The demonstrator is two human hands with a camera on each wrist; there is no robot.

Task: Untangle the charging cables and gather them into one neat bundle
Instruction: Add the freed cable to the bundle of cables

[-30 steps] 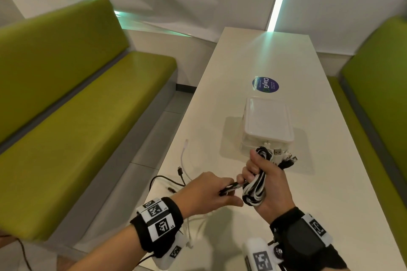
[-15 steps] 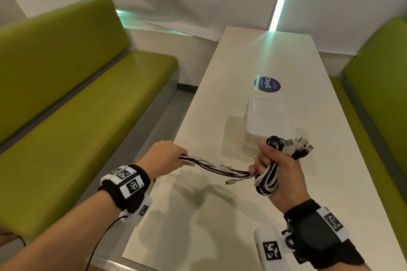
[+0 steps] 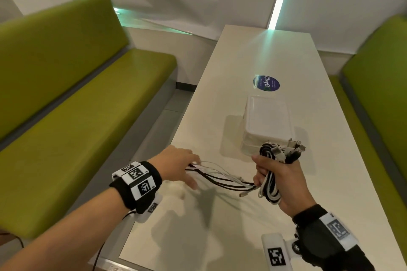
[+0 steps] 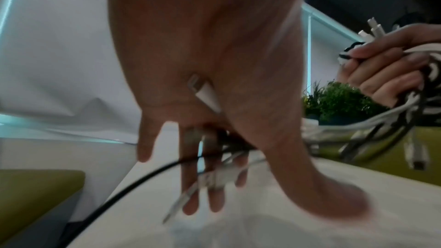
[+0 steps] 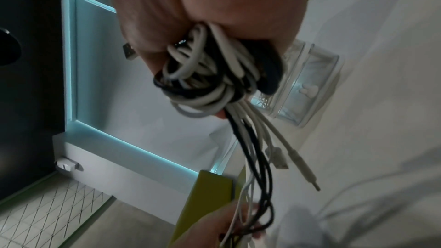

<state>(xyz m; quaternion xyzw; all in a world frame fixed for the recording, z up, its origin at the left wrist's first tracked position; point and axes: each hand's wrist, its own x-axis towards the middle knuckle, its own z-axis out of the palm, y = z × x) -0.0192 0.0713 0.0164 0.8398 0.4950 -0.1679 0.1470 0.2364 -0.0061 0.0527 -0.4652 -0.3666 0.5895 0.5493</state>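
My right hand [image 3: 273,174] is held above the white table [image 3: 220,237], gripping a coiled bundle of black and white charging cables [image 3: 270,192]; several plugs stick out above my fist. In the right wrist view the bundle [image 5: 207,82] fills my fist. Loose cable strands [image 3: 222,179] run left from it to my left hand [image 3: 187,169]. That hand's fingers [image 4: 190,186] are straight and spread. The strands pass across the palm and between them, and a white plug [image 4: 203,91] lies against the palm. One free plug end [image 3: 243,194] dangles near the bundle.
A clear plastic box [image 3: 267,123] stands upside down just beyond my right hand, with a round blue sticker [image 3: 266,83] behind it. Green benches [image 3: 77,116] flank the table on both sides. The table's left edge lies under my left wrist.
My left hand slid left along the loose strands away from the bundle, drawing them out straight. Now its fingers have loosened and it has come back slightly right. The right hand kept its grip.
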